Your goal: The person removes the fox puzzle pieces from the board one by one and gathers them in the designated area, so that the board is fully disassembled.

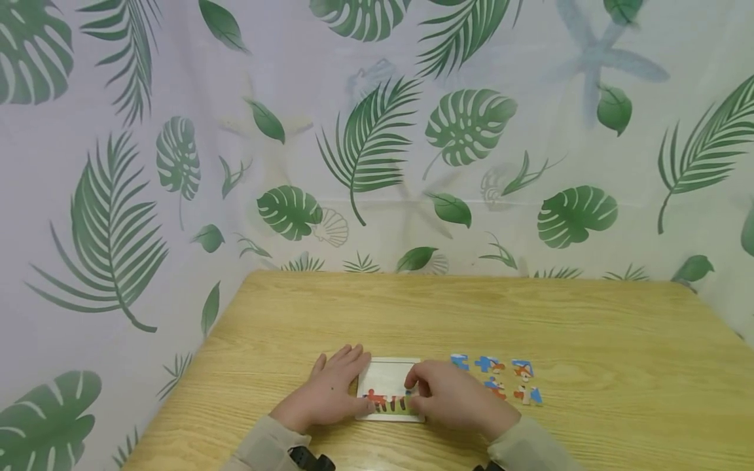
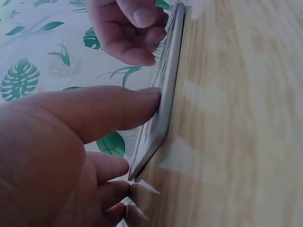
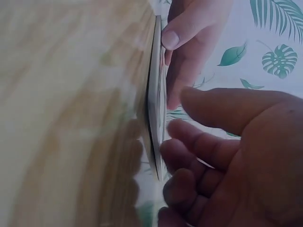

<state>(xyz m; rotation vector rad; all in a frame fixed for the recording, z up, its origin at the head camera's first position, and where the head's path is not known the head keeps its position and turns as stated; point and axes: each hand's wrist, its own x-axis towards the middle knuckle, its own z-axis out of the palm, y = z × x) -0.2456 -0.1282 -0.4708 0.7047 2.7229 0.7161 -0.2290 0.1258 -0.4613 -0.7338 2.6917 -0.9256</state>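
A small white-framed puzzle board (image 1: pixel 389 374) lies on the table, with joined pieces (image 1: pixel 384 403) along its near side showing red, dark stripes and green. My left hand (image 1: pixel 336 392) lies at the board's left side, fingers stretched out and thumb (image 2: pixel 135 106) resting on the near edge. Over the right end of the board is my right hand (image 1: pixel 456 396). Its thumb and forefinger stand apart by a bit of blue at the end of the joined pieces, and no piece shows between them in the right wrist view.
Several loose puzzle pieces (image 1: pixel 522 369), blue, orange and white, lie right of the board, some partly behind the right hand. The wooden table (image 1: pixel 283 327) reaches back to a leaf-patterned cloth (image 1: pixel 383 248), which also hangs along the left side.
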